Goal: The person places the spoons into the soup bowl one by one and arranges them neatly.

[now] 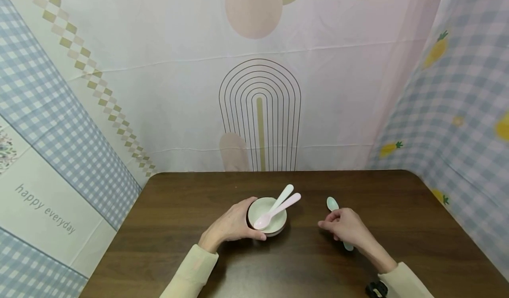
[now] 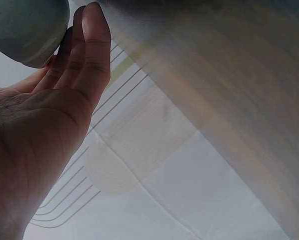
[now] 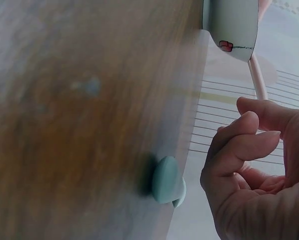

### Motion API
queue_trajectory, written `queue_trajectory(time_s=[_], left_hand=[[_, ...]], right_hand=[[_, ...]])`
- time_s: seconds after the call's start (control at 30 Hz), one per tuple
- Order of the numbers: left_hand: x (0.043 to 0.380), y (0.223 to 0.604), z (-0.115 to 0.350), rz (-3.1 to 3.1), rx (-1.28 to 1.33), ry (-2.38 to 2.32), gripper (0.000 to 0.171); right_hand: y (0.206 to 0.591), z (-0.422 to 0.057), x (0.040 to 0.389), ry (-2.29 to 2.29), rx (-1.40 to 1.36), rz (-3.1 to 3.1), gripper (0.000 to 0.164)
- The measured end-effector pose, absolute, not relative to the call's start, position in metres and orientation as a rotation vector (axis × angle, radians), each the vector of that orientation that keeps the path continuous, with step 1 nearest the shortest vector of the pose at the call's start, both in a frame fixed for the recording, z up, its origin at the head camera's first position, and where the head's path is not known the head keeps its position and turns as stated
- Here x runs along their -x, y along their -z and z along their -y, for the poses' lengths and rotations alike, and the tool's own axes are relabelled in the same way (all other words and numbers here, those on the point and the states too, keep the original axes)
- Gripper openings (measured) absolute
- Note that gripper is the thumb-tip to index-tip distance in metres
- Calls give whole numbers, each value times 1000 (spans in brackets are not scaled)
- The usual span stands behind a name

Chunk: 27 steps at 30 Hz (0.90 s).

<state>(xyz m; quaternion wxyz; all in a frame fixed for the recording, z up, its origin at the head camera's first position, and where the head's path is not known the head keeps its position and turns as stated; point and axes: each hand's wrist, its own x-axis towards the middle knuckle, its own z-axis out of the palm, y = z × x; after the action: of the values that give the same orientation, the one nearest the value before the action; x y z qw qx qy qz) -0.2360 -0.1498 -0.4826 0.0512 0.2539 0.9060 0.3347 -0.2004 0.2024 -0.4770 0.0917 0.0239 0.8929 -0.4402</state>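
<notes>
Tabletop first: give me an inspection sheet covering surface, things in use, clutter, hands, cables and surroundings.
Surface: brown wood-grain table.
Job's things: bowl holding a white spoon and a pink spoon, handles over its rim; pale green spoon lying right of it.
Clutter: nothing seen.
Left hand: grips the bowl's side.
Right hand: over the pale green spoon, half curled; the right wrist view shows a gap between them.
Cables: nothing seen.
Surroundings: patterned backdrop cloth; blue-checked cloth at left, pineapple-print cloth at right; unidentifiable dark object beside the right sleeve.
</notes>
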Motion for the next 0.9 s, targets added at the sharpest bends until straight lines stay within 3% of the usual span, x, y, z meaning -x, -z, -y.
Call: queue_trajectory(time_s=[0.9], left_hand=[[236,483,150,-2757,-772,-1025,90]], right_hand=[[480,-229,198,1112,-160,-2803,28]])
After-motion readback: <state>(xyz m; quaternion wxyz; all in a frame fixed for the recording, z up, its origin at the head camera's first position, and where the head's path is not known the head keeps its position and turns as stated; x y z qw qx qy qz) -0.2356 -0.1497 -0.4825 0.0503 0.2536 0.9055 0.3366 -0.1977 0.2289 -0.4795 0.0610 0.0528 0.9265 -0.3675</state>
